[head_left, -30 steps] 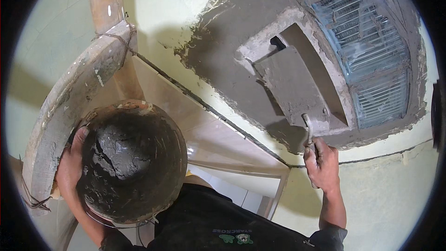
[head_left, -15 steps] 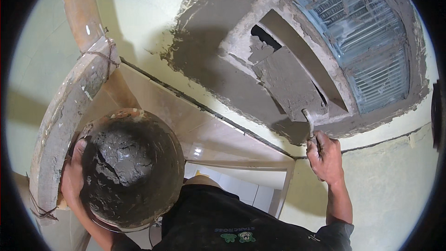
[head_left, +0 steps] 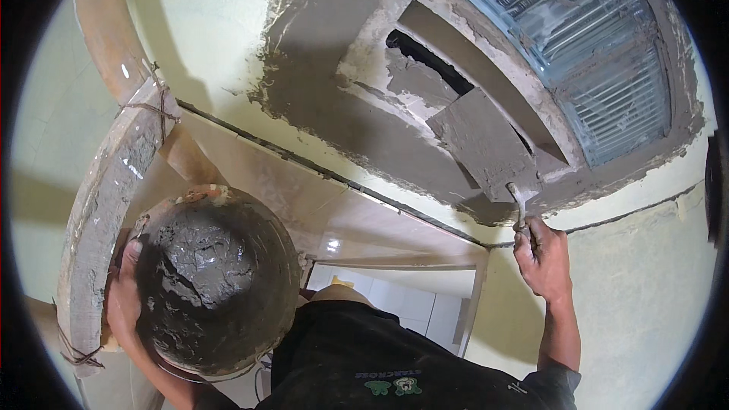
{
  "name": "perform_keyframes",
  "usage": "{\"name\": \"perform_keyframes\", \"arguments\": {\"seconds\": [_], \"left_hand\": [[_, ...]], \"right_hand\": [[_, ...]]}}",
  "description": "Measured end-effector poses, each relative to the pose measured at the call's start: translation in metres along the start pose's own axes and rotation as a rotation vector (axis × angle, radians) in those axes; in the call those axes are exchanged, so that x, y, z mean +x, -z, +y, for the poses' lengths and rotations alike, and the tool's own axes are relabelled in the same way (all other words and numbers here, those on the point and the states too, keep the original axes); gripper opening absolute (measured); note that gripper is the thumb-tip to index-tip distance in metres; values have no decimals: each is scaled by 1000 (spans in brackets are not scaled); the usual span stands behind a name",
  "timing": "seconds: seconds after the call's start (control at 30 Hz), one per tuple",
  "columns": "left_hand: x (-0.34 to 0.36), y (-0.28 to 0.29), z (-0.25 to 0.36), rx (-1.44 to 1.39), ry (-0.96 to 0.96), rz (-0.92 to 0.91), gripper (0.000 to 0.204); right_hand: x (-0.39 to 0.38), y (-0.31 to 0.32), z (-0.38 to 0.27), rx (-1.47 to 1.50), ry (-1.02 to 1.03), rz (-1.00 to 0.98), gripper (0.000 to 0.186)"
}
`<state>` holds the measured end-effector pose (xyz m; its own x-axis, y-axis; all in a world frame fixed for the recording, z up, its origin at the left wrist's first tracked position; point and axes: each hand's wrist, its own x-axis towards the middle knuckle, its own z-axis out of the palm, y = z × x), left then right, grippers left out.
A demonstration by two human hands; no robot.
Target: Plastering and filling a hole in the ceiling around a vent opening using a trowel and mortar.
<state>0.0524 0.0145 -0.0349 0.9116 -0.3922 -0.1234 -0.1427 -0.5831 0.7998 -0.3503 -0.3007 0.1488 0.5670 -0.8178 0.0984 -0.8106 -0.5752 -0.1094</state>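
While the bucket [head_left: 278, 262] is steadied at its left side by the left grip [head_left: 125, 292], the trowel [head_left: 486, 144] is held in the right grip [head_left: 544, 258], which is closed round the handle [head_left: 521, 205]. The left thumb [head_left: 133, 250] is laid at the bucket's rim; the other fingers are hidden, so how tightly they are curled cannot be told.

At the far right, the near side of a slot [head_left: 472, 61] is partly covered by the trowel's blade, and a rough grey patch [head_left: 421, 80] is seen just past the blade's left end — whether the blade is pressed fully flat cannot be told. Right of the slot is set a blue slatted vent [head_left: 547, 23], smeared with grey. Both are surrounded by grey plaster [head_left: 326, 61], which is ended raggedly against the pale wall [head_left: 190, 23].

At the near left, wet mortar [head_left: 209, 250] is heaped in the bucket, split by a dark crack. Just left of it stands a curved board [head_left: 95, 220], bound with wire [head_left: 152, 111] near a post [head_left: 110, 30]. Beige tiles [head_left: 342, 220] are seen between bucket and plaster — a black shirt [head_left: 342, 357] at the near edge.
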Motion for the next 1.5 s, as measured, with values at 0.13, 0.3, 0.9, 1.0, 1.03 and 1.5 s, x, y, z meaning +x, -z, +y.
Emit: {"name": "perform_keyframes", "arguments": {"seconds": [0.13,0.3,0.9,1.0,1.03,1.5], "left_hand": [[-1,2,0,-14,-11,-10,50],[0,0,-2,21,-27,7,49],[-4,3,8,43,16,-20,51],[-4,4,17,38,-19,-53,52],[-4,3,17,42,-25,-57,52],[-2,5,8,57,-33,-36,52]], "right_hand": [[-8,1,8,45,36,38,10],[-25,-2,-1,74,20,17,9],[12,-17,-43,43,104,48,22],[5,-8,-35,24,72,23,24],[3,-7,-33,35,37,24,24],[-34,-18,-14,198,19,-90,14]]}}
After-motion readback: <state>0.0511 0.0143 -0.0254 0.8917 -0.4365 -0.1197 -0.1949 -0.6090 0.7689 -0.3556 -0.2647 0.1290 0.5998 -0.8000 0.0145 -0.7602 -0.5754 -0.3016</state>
